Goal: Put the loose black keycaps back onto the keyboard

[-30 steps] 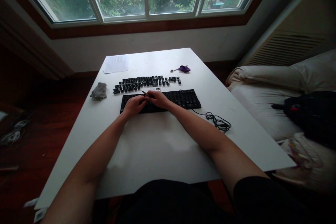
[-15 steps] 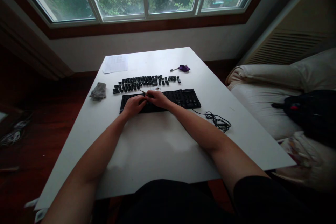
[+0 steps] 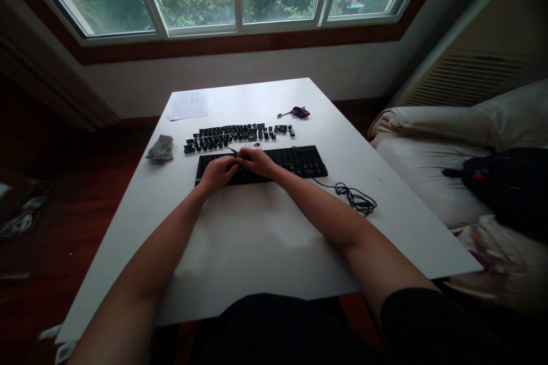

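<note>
A black keyboard [image 3: 299,161] lies on the white table, its middle and left part under my hands. My right hand [image 3: 259,162] is closed on a thin, dark, pointed tool [image 3: 233,150] whose tip sticks out to the left; its exact kind is too small to tell. My left hand [image 3: 218,172] rests over the left half of the keyboard, fingers bent and meeting the right fingertips. What its fingers pinch, if anything, is hidden. Behind the keyboard, loose black keycaps [image 3: 233,132] stand in rows. A small clear round object [image 3: 256,146] sits just beyond my right hand.
A grey cloth [image 3: 160,149] lies at the left and a paper sheet [image 3: 188,105] at the far left corner. A purple object and a small brush [image 3: 299,112] lie at the back right. The keyboard's coiled cable [image 3: 357,199] is near my right forearm. A sofa [image 3: 411,159] stands to the right.
</note>
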`<state>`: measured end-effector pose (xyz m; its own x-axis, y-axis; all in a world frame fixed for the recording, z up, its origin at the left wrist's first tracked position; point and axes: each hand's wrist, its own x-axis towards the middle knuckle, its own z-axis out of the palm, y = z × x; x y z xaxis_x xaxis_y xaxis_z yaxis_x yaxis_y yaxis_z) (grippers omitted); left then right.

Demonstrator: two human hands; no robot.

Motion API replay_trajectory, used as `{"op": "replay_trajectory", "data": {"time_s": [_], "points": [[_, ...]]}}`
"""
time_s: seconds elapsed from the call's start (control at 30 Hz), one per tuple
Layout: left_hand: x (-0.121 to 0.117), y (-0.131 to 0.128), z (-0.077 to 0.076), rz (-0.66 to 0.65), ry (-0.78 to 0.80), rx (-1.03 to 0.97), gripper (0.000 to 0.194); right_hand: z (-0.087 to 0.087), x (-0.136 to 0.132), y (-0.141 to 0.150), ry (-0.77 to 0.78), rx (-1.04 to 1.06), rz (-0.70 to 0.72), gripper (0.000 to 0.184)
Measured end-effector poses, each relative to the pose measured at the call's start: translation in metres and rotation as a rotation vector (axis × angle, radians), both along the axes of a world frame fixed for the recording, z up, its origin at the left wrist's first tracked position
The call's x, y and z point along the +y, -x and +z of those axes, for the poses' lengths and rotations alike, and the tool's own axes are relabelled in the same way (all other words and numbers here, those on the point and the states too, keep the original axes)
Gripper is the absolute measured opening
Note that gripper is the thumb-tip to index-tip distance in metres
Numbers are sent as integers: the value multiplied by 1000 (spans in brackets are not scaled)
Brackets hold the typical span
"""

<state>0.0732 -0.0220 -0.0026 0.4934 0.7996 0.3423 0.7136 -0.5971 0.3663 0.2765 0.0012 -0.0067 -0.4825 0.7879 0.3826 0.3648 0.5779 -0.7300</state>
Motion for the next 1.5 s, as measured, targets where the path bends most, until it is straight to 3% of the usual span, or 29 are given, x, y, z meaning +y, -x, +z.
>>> {"op": "replay_trajectory", "data": {"time_s": [1.5], "points": [[-1,-1,2,1,4,2,21,-1,1,0,21,-13,-12,24]]}}
